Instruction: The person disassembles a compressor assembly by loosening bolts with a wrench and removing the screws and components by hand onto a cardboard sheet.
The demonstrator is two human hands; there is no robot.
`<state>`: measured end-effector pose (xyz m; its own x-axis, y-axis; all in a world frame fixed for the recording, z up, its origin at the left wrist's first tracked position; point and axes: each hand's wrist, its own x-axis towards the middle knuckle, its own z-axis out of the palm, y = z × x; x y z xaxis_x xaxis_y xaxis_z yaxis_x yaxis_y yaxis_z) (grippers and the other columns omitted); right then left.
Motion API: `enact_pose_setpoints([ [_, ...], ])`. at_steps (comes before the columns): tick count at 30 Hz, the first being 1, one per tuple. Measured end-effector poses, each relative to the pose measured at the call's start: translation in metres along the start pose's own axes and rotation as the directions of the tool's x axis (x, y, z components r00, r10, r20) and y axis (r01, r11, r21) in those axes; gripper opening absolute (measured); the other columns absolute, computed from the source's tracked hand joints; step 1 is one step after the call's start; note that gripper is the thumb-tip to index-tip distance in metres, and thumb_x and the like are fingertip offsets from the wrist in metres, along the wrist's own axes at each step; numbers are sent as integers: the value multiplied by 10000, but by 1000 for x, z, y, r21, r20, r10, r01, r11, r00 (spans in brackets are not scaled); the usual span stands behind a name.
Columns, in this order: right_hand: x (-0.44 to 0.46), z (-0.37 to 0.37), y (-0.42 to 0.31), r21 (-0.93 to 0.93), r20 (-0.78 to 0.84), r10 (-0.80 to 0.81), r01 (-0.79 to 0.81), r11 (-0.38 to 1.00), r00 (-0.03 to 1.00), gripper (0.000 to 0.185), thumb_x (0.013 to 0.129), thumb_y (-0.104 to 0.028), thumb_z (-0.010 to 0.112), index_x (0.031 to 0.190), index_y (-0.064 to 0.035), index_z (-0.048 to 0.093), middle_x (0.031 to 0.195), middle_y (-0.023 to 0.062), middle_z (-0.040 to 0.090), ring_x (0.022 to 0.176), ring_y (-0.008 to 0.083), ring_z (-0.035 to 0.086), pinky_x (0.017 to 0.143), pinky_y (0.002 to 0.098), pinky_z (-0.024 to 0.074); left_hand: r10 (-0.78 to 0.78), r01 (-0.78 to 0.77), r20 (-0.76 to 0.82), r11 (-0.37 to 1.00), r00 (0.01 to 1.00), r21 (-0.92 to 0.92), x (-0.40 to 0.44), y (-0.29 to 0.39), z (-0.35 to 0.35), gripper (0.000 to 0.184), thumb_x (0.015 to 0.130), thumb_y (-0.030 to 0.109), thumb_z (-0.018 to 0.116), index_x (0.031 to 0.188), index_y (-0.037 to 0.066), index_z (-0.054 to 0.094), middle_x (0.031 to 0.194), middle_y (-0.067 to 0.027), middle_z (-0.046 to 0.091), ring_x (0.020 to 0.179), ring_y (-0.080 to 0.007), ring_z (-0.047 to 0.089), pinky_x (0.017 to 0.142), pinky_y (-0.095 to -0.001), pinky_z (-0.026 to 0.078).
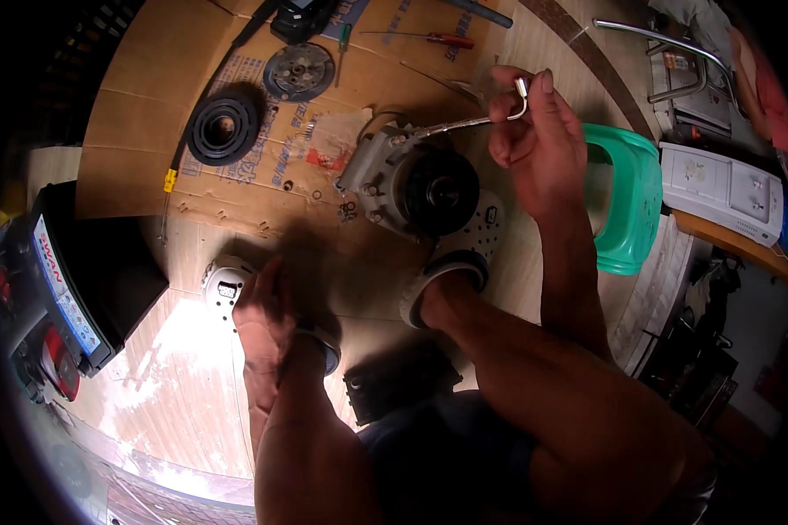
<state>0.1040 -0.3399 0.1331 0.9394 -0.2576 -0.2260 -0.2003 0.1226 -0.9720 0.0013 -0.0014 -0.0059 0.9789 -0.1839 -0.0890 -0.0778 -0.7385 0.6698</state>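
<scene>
My right hand (543, 144) is closed round the bent end of an L-shaped socket wrench (473, 124). The wrench's long shaft reaches left to a bolt area on the upper edge of a metal compressor (381, 175). A black round hub (442, 191) faces up on the compressor, which stands on cardboard between my feet. Low beside my left shoe (228, 284), my left hand (267, 315) hangs with loosely bent fingers, dim in shadow; nothing shows in it. Small rings and bolts (348, 210) lie left of the compressor.
On the cardboard (140, 131) are a black grooved pulley (201, 131), a metal clutch disc (299, 74), a green screwdriver (343, 48) and a red-handled screwdriver (446, 40). A green plastic stool (643, 201) stands right, a black case (66, 280) left. A black part (403, 381) lies below.
</scene>
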Motion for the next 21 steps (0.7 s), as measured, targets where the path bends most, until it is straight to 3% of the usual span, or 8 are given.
enact_pose_setpoints([
  [2,-4,6,-3,-153,-46,-52,45,987,998,418,1041,-396,516,1082,-9,668,836,43,646,596,83,529,567,219,443,-16,16,8,1000,1000,0,0,2,-1,223,939,142,613,1143,86,683,927,-175,690,783,-365,679,688,-429,556],
  [5,-11,3,0,-385,73,-155,171,907,985,416,1059,-360,479,1167,18,617,965,85,657,670,111,560,605,254,452,-11,10,-5,1000,1000,-29,0,1,-1,226,935,137,614,1141,72,682,930,-182,688,788,-369,679,693,-426,556],
  [6,-11,3,2,-387,87,-182,201,900,980,404,1061,-343,475,1185,19,608,998,99,661,682,114,568,616,259,459,-14,14,-1,999,1000,-29,0,1,-1,229,934,135,613,1142,69,681,932,-184,689,790,-370,679,695,-425,556],
  [8,-12,7,7,-390,113,-235,261,883,965,385,1066,-309,466,1221,21,591,1065,126,669,708,121,583,637,270,472,-19,19,7,999,1000,-31,0,2,-2,234,931,130,612,1146,64,679,937,-188,689,795,-372,680,698,-424,557],
  [11,-9,16,11,-103,-35,-252,247,964,967,389,1040,-338,533,1191,11,614,986,99,689,760,113,613,646,260,506,-23,23,10,999,1000,-31,0,1,-1,238,929,126,612,1149,65,678,948,-189,691,804,-372,683,706,-423,559],
  [15,-6,7,13,140,48,-112,104,985,993,426,1059,-352,478,1257,15,563,991,116,685,697,126,605,604,282,486,-28,28,0,999,1000,-41,0,3,-2,240,928,121,610,1152,68,678,954,-188,693,815,-370,686,713,-423,561],
  [18,-2,-9,15,149,154,-54,31,988,987,424,1073,-349,433,1284,0,549,972,101,664,658,123,578,591,282,456,-30,30,-2,998,1000,-47,0,1,-1,239,929,120,610,1153,73,678,953,-186,695,818,-370,686,713,-423,561],
  [21,-3,-4,5,-43,121,-65,70,997,990,416,1074,-343,432,1236,9,583,888,72,637,640,115,563,573,271,437,-30,30,6,998,1000,-46,0,1,-2,236,929,120,612,1151,78,679,946,-183,695,813,-370,685,709,-424,561],
])
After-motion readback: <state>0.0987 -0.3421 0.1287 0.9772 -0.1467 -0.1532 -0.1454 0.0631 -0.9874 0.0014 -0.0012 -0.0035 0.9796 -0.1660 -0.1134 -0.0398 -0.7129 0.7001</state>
